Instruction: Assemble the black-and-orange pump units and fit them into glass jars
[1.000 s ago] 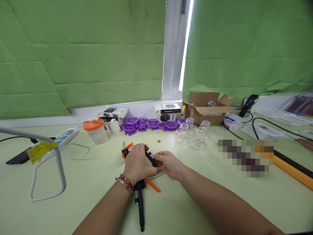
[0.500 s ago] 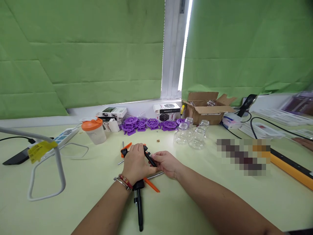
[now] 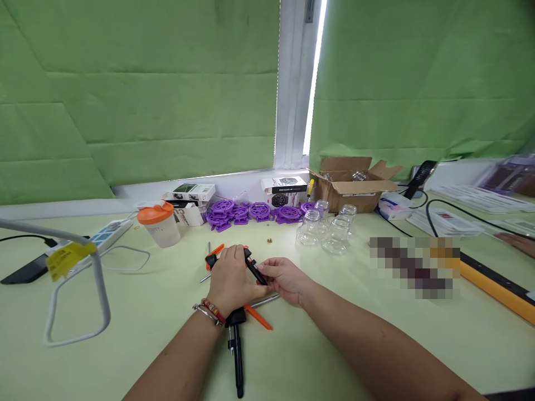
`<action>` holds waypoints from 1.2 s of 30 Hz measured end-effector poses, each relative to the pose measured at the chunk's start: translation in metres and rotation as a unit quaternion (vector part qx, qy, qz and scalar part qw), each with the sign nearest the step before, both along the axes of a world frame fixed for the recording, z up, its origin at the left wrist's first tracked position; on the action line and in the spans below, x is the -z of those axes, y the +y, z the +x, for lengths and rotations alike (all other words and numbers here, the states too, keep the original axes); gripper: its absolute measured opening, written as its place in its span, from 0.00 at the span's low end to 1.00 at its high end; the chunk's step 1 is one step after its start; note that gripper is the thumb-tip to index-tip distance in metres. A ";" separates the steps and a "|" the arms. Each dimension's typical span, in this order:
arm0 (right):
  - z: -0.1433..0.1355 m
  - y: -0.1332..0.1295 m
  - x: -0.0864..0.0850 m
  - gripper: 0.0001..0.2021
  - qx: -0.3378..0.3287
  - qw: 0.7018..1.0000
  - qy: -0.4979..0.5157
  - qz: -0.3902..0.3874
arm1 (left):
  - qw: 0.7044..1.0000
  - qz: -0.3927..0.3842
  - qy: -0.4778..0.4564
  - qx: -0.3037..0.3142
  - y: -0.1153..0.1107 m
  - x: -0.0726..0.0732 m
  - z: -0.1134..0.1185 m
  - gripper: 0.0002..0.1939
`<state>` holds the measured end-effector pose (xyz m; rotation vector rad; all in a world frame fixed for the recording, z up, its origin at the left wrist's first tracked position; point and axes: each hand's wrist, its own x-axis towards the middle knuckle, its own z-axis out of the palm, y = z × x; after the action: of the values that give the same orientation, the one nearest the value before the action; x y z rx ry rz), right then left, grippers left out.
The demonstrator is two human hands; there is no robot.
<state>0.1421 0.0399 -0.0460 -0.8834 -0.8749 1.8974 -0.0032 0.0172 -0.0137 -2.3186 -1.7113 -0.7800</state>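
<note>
My left hand (image 3: 234, 278) is wrapped over a black device with rod-like legs, holding it against the table; its middle is hidden under the palm. One black leg (image 3: 238, 362) points toward me, with a small metal pin at its side. Another black leg (image 3: 256, 272) slants out to the right of my left fingers. My right hand (image 3: 285, 280) pinches around the lower end of that leg, its fingertips partly hidden. An orange strip (image 3: 259, 317) and a metal rod (image 3: 266, 301) stick out beneath the hands. A second orange piece (image 3: 214, 252) lies at the far left of the device.
Tiny brass-coloured parts (image 3: 270, 241) lie just beyond my hands. Purple wheel-shaped pieces (image 3: 259, 211), glass jars (image 3: 335, 236) and a cardboard box (image 3: 355, 192) stand at the back. An orange-lidded shaker (image 3: 164, 225) and a grey bent-tube stand (image 3: 104, 295) are left. Another person's hand (image 3: 518, 244) shows far right.
The view has shifted slightly, moving everything a little to the left. Both hands keep nearly the same hold on the black device.
</note>
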 end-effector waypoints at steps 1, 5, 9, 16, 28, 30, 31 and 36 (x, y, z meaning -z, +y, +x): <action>0.000 0.000 -0.001 0.14 -0.001 1.000 0.006 -0.006 | 1.000 0.000 -0.002 0.000 0.000 0.000 0.000 0.34; 0.000 -0.004 -0.005 0.15 -0.004 1.000 -0.019 0.008 | 1.000 -0.002 0.000 -0.001 -0.001 -0.003 0.000 0.33; 0.000 -0.009 -0.012 0.16 0.023 0.994 -0.093 0.054 | 1.000 -0.007 0.015 -0.004 -0.001 -0.005 0.000 0.34; -0.003 -0.012 -0.020 0.12 0.021 0.992 -0.120 0.036 | 1.000 -0.014 0.015 -0.002 0.002 -0.002 -0.002 0.35; -0.002 -0.014 -0.013 0.12 0.046 0.963 -0.213 0.156 | 1.000 -0.016 0.015 -0.011 0.002 0.000 -0.002 0.34; -0.002 -0.014 -0.011 0.11 0.053 0.963 -0.210 0.161 | 1.000 -0.017 0.014 -0.011 0.003 0.000 -0.002 0.34; -0.003 -0.014 -0.009 0.11 0.050 0.967 -0.201 0.149 | 1.000 -0.018 0.015 -0.009 0.003 0.000 -0.001 0.34; -0.008 -0.005 0.003 0.13 0.018 0.993 -0.113 0.043 | 0.999 -0.028 0.034 -0.008 0.006 0.003 -0.001 0.34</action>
<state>0.1345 0.0344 -0.0493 -1.0680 -1.0594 1.7375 -0.0044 0.0232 -0.0171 -2.3347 -1.7431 -0.6519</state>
